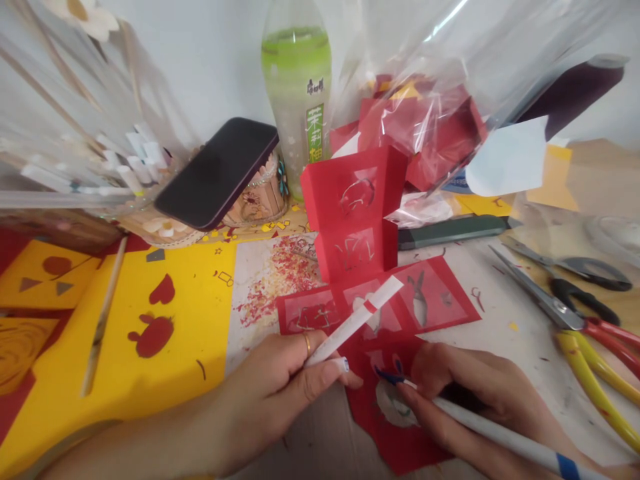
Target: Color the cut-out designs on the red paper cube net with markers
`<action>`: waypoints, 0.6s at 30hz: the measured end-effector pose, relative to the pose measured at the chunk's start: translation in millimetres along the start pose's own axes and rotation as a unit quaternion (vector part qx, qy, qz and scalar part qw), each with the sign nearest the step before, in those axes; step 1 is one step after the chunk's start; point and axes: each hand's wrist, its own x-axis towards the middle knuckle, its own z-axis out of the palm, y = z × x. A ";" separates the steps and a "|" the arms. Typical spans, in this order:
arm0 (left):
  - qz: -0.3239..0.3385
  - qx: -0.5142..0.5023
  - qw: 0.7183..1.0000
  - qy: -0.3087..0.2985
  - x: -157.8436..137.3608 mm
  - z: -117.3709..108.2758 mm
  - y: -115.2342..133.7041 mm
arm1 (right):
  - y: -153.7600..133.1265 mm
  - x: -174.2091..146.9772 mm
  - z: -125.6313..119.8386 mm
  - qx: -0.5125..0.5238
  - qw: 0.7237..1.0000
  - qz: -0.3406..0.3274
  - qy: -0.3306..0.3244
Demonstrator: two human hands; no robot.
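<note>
My left hand (280, 383), a ring on one finger, is closed around a white marker with a red band (345, 327). A small white piece with a blue end (343, 365), resembling a marker cap, shows at its fingertips. My right hand (475, 390) grips a white marker with a blue band (493, 427); its blue tip is over the lowest panel of a red paper box cut-out (425, 453), by a drawn rabbit shape. Several clear windows with drawings sit in this cut-out. Its upper panels are folded upright, while the lower ones lie on the table.
Yellow paper (200, 333) with red cut-outs and a thin stick (103, 320) lies left. A phone (220, 170) leans on decorated holders beside a drink bottle (295, 80). Scissors (570, 313) and a dark green cutter (455, 232) lie right. Clear plastic (430, 113) covers red paper behind.
</note>
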 end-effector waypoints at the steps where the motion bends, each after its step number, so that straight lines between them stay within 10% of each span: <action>1: 0.000 0.000 1.000 0.000 -0.4 0.0 -0.4 | 0.1 -0.2 -0.1 0.000 1.000 0.000 0.001; 18: -0.007 -0.015 1.000 -0.006 0.8 -0.1 0.7 | 0.1 0.3 0.7 0.004 1.000 0.006 0.001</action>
